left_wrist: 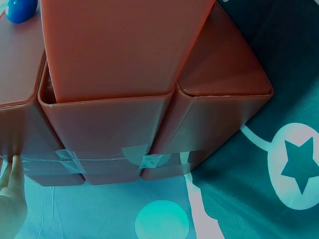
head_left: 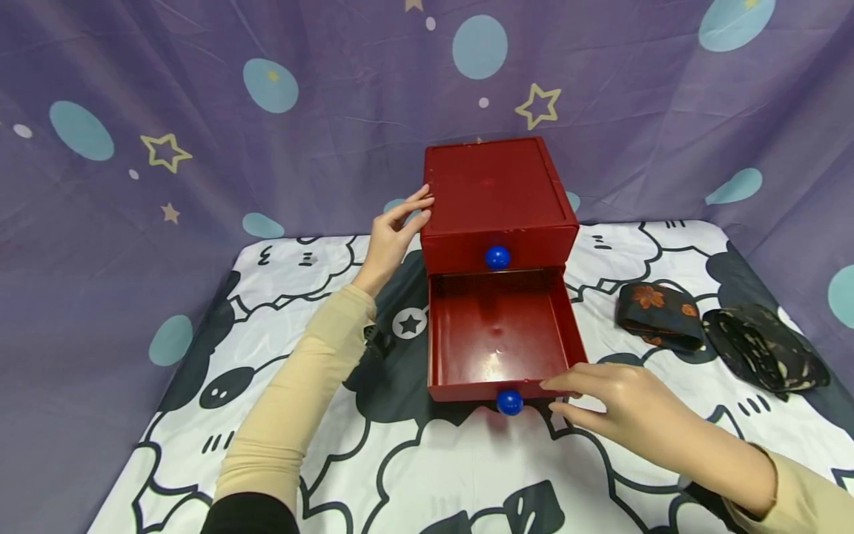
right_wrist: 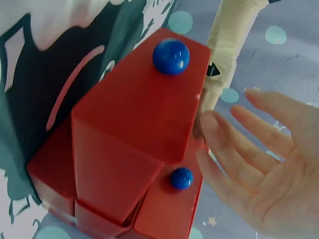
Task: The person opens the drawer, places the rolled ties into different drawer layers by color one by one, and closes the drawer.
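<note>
- Two hands are in view, both bare. The left hand has its fingers extended, their tips resting against the left side of the red cabinet; it grasps nothing.
- The right hand is released, fingers loosely spread, at the right end of the drawer's front; whether a fingertip touches the rim, I cannot tell.
- One drawer is pulled out toward the person, below the closed top section, and its visible floor is bare.
- Two round blue knobs show: the upper knob on the closed top section, the lower knob on the front of the pulled-out drawer.
- The wrist views show three stacked sections in the cabinet, the middle one open, with clear tape running across their sides.
- Two folded dark bundles lie to the right of the cabinet, side by side: a leaf-print bundle with orange leaves, and a mottled bundle farther right.
- One black-and-white cartoon sheet lies under everything.
- One purple curtain hangs behind, with two yellow outlined stars in the head view.
</note>
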The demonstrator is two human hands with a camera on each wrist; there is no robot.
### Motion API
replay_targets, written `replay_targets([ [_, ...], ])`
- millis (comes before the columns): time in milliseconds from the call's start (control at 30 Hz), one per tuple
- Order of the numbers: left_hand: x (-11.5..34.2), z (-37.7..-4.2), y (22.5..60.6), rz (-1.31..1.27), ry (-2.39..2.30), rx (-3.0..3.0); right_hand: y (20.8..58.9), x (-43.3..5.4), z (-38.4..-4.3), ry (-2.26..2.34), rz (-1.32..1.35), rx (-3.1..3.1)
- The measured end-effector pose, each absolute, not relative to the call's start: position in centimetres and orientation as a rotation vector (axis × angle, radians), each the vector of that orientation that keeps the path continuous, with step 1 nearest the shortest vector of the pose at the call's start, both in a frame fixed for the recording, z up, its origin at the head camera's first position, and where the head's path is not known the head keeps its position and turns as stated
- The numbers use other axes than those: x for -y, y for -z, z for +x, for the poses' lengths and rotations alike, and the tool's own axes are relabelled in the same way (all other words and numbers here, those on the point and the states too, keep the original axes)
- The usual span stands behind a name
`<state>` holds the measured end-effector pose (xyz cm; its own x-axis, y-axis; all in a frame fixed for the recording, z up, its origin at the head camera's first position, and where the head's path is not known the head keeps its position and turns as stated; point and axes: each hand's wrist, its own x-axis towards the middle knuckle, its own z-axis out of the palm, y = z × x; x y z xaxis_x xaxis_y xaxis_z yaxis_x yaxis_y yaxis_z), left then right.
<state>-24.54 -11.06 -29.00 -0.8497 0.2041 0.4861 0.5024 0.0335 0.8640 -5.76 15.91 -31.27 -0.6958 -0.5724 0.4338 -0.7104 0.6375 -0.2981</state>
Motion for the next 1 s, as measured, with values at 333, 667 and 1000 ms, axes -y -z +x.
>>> replay_targets([
  [333, 11.1, -24.5, 29.0, -0.736, 1.898, 2.079, 29.9, -17.9, -6.5, -0.684, 1.057, 2.751],
  [667, 11.1, -24.5, 29.1, -0.743, 1.895, 2.086, 29.7, -19.9, -7.8, -0.645, 0.976, 2.809],
  [1000, 11.1, -24.5, 29.0, -0.749, 1.877, 2.082, 29.9, -22.1, -9.8, -0.679, 0.911, 2.885],
])
